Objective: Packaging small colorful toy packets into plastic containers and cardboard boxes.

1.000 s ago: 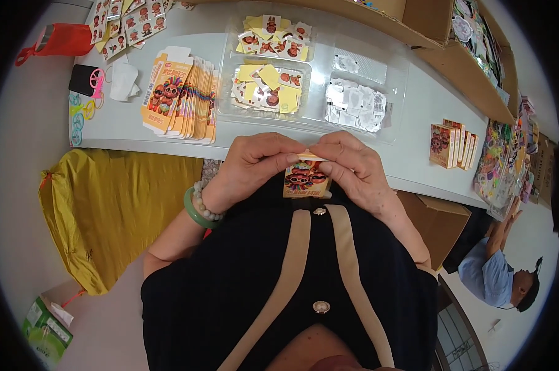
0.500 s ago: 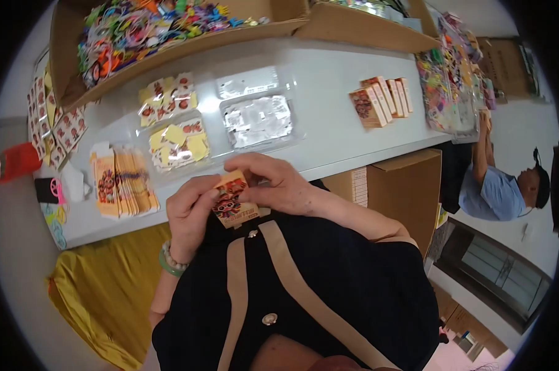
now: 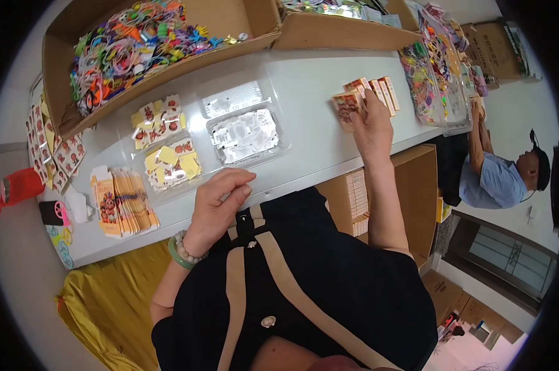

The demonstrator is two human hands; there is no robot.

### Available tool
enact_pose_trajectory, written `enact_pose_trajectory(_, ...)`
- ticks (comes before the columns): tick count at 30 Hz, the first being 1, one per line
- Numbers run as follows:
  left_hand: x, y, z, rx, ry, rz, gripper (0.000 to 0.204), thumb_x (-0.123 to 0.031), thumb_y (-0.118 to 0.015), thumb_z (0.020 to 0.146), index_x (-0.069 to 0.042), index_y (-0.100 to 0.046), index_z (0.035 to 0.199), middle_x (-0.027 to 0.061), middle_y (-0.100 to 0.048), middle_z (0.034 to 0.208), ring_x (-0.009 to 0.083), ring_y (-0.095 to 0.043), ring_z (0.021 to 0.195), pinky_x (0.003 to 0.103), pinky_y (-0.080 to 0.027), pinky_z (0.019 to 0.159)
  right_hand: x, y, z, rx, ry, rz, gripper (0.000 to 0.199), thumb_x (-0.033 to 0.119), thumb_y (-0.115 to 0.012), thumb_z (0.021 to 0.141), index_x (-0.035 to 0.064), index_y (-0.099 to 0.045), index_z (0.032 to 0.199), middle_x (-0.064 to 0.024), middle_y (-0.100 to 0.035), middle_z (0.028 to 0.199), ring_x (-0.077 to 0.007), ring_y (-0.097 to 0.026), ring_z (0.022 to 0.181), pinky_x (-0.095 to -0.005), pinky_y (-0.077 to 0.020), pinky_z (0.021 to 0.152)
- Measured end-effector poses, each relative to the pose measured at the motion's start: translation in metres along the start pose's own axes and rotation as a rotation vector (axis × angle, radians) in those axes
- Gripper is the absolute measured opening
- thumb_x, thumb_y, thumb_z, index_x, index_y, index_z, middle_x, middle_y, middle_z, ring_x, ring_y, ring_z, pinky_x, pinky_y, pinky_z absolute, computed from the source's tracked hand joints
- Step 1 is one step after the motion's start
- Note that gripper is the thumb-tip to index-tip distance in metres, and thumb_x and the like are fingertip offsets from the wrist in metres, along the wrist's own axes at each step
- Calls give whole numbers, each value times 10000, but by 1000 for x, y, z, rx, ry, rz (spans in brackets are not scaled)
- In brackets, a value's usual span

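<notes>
Orange, like its neighbours, held a small box (image 3: pixel 341 109) in the right hand (image 3: pixel 371 127), out on the desk (image 3: pixel 320 77) to the right of the clear tray (image 3: pixel 282 137). Had the right grip closed over it, with the thumb on the printed face and the fingers toward the far side; could not tell how firmly. Brought it up to the row of boxes (image 3: pixel 388 96), also right of the clear tray, whether touching or only close being hidden by the fingers.

Had both hands meeting around one box half a second earlier; now had parted them, with the left hand (image 3: pixel 221 201) at the near side of the clear tray. Left that grip empty, with loosely curled fingers and a small gap to the thumb. Judging by the split, seemed to have ended the two-handed handling and freed the left; could not confirm the same box.

Saw flat cartons (image 3: pixel 123 204) fanned left of the clear tray, stickers (image 3: pixel 174 167) and white packets (image 3: pixel 245 136) inside it, coloured trinkets (image 3: pixel 131 49) beyond.
</notes>
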State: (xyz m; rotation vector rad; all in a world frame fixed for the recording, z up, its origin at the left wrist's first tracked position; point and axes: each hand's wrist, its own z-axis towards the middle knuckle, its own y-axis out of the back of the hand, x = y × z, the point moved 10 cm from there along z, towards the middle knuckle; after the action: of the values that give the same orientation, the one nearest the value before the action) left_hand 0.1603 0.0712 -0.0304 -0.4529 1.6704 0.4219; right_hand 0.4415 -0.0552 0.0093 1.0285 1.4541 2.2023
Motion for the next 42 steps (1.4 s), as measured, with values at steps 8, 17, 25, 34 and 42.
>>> enact_pose_trajectory(8, 11, -50, 9, 304, 298, -324, 280, -21, -558, 871, 16, -572, 1148, 96, -592, 1058, 137, -584, 956, 259, -484, 822, -32, 39, 3, -361, 70, -52, 524, 161, -677, 792, 28, -475, 1257, -152, -528, 1202, -288, -490, 1118, -358, -375, 959)
enact_pose_trajectory(17, 21, -156, 110, 430, 467, -517, 716, -154, -577, 882, -25, -140, 1434, 189, -312, 1366, 224, -513, 1098, 337, -470, 915, -249, 0, 25, -275, -486, 656, 624, 322, -605, 855, -33, -405, 1328, -151, -465, 1326, -227, -412, 1239, -318, -291, 1035)
enact_pose_trajectory(25, 23, -186, 166, 398, 515, -616, 758, -132, -552, 890, -189, -54, 1459, 70, -351, 1340, 200, -447, 1121, 351, -398, 944, -173, -23, 26, -77, -434, 862, 475, 265, -597, 841, 9, -487, 1226, -77, -543, 1133, -155, -491, 1041, -296, -370, 927)
enact_pose_trajectory(34, 5, -142, 201, 154, 216, -332, 872, 29, -643, 746, -75, -109, 1427, 79, -424, 1331, 215, -461, 1207, 305, -387, 995, -98, -51, 33, 37, -153, 669, 777, 58, -696, 710, 20, -300, 1377, -116, -431, 1301, -213, -434, 1185, -330, -361, 998)
enact_pose_trajectory(42, 19, -108, 223, 80, 315, -167, 865, -110, -701, 715, -62, -207, 1423, 108, -458, 1327, 204, -484, 1184, 275, -419, 937, -80, -58, 84, -22, -132, 693, 900, 62, -703, 711, 11, -159, 1427, -179, -337, 1388, -251, -374, 1255, -345, -318, 1036)
